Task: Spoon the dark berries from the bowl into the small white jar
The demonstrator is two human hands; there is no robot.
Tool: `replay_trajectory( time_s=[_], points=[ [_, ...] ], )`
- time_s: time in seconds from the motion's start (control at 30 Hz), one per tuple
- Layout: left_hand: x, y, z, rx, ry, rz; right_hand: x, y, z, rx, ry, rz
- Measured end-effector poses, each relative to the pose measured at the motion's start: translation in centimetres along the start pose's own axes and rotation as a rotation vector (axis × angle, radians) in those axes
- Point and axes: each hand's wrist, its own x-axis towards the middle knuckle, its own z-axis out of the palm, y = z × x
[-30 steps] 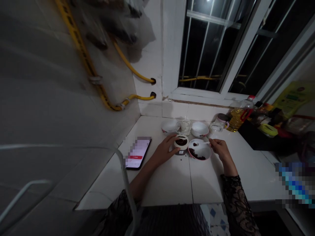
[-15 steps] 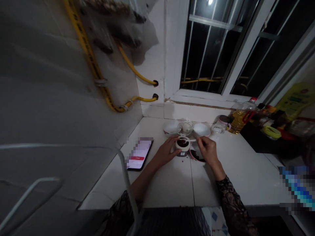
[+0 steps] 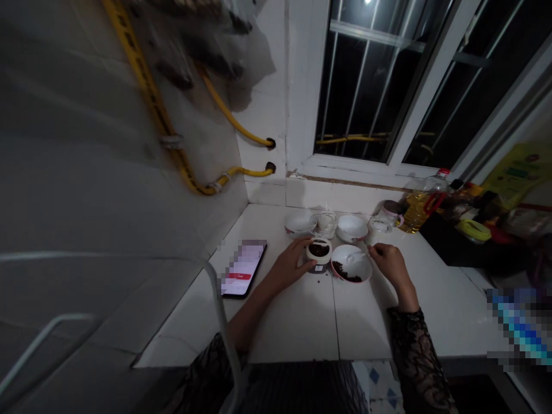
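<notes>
My left hand (image 3: 292,265) is wrapped around the side of a small jar (image 3: 318,268) with a pale rim and a label. Dark reddish-brown grains (image 3: 319,249), too small to name surely, show through its open top. In my right hand (image 3: 391,265) I pinch the handle of a small pale spoon (image 3: 356,255), its head over a white bowl (image 3: 364,272) just right of the jar. More dark grains (image 3: 344,272) lie along that bowl's left side. A few specks sit on the counter below the jar.
Behind stand a white bowl (image 3: 299,225), a clear container (image 3: 326,224) and another white bowl (image 3: 352,227). A glass lid or dish (image 3: 381,225), a mug (image 3: 393,213) and an oil bottle (image 3: 416,211) are at the back right. A phone (image 3: 245,267) lies left on the tiled counter (image 3: 293,322).
My right hand has moved right with the spoon, from over the jar to over the bowl beside it. My left hand stays around the jar.
</notes>
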Motion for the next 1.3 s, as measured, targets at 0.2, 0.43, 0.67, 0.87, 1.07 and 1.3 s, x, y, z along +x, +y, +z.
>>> replay_trajectory(
  time_s=[0.2, 0.43, 0.67, 0.87, 1.07, 1.3],
  points=[
    [0.1, -0.1, 0.0, 0.007, -0.008, 0.006, -0.1, -1.7, 1.4, -0.001, -0.124, -0.019],
    [-0.1, -0.1, 0.0, 0.011, -0.009, 0.015, 0.0, -1.8, 1.6, 0.322, -0.133, 0.058],
    [0.0, -0.4, 0.1, 0.01, -0.004, 0.011, 0.0, -1.3, 1.1, 0.576, -0.158, 0.174],
    [0.0, -0.5, 0.1, 0.005, 0.005, 0.016, 0.2, -1.0, 1.3, 0.652, -0.173, 0.25],
    [0.0, -0.2, 0.0, -0.003, -0.015, 0.005, 0.2, -1.0, 1.4, 0.665, -0.146, 0.268],
    [0.0, -0.4, 0.0, 0.042, -0.019, 0.043, 0.0, -1.3, 0.9, 0.683, -0.117, 0.253]
  ],
)
